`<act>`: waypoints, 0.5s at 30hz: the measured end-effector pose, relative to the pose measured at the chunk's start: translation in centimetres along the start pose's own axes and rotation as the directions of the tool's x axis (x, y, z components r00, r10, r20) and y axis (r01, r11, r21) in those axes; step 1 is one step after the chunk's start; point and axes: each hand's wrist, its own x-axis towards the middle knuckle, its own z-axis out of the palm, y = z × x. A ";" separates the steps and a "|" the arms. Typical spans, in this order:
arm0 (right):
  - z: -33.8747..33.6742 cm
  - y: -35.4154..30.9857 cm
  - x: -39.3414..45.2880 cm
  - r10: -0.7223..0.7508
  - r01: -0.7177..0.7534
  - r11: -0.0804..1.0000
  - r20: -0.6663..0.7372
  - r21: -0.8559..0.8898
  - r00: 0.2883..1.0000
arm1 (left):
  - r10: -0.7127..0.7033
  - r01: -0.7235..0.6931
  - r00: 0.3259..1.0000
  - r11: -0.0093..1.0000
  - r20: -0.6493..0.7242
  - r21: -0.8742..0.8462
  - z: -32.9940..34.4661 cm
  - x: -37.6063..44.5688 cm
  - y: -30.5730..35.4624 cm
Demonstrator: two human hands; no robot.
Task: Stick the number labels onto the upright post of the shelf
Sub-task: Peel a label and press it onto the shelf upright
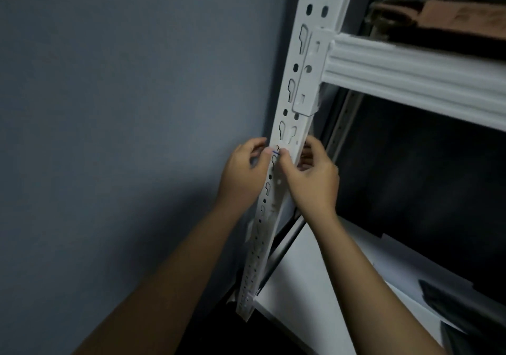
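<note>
In the head view, a white perforated upright post of a metal shelf is seen rising beside a blue-grey wall, with a white crossbeam clipped into it higher up. Both hands are raised to the post just below that joint. A small number label, marked with a blue line and a trace of red, is held against the face of the post. It is pinched at its left edge by the thumb and fingers of the left hand, and its right edge is pressed by the thumb of the right hand, whose fingers are curled round the far side of the post. The printed number cannot be read. The label is judged thin, light and limp, apt to crease or stick to itself, so it is best held by its edges and smoothed flat between the slots
</note>
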 end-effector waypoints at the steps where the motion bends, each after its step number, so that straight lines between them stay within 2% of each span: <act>1: -0.2 0.2 0.0 -0.019 0.019 1.000 0.007 0.008 1.000 | 0.006 -0.005 1.000 0.999 0.013 -0.051 0.3 0.1 0.1; 3: -0.7 0.5 0.2 -0.054 0.054 0.998 0.034 0.020 0.998 | 0.022 -0.017 0.999 0.990 0.033 -0.138 0.8 0.1 0.0; 8: -1.2 0.7 0.7 -0.062 0.058 0.998 0.102 0.038 0.993 | 0.014 -0.008 1.000 0.975 0.024 -0.222 1.2 -0.2 -0.1; 15: -1.0 1.1 0.5 -0.051 0.045 0.997 0.101 0.063 0.994 | -0.018 0.022 1.000 0.977 0.021 -0.213 0.7 0.3 0.0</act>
